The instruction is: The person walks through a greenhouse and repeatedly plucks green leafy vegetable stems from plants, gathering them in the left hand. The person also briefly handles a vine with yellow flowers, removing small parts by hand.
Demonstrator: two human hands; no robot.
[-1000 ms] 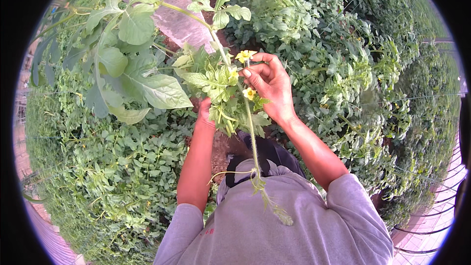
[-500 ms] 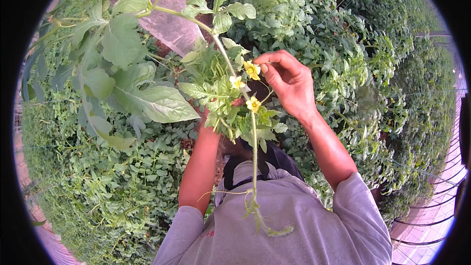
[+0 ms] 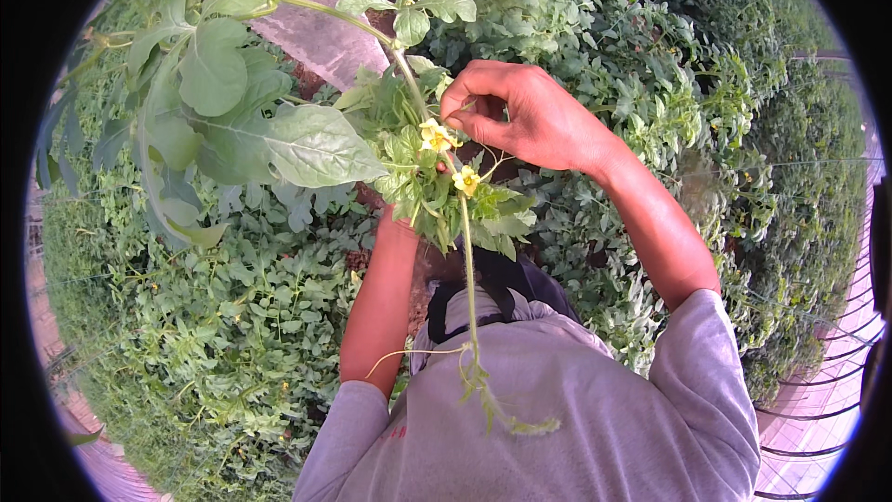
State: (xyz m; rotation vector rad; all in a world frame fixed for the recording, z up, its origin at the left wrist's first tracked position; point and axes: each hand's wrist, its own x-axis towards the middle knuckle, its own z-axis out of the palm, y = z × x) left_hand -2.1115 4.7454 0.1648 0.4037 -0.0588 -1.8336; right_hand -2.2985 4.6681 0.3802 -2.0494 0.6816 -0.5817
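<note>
A green vine stem (image 3: 467, 270) rises in front of my chest and bends left at the top, carrying broad leaves (image 3: 279, 139) and two small yellow flowers (image 3: 437, 136). My right hand (image 3: 534, 116) is curled at the vine's tip, fingertips pinched on the stem beside the upper flower. My left hand (image 3: 395, 223) reaches up from below and is mostly hidden behind the cluster of leaves, so its fingers cannot be seen. A second flower (image 3: 466, 180) sits just below the first.
Dense green vine rows (image 3: 214, 335) fill both sides. A pale strip of ground (image 3: 307, 19) runs between the rows at the top. Thin support wires (image 3: 827, 363) cross at the right edge. A dark strap (image 3: 465, 293) hangs on my grey shirt.
The vine tip and my right hand have moved up and to the right in view. The fingers have closed in nearer the upper flower.
</note>
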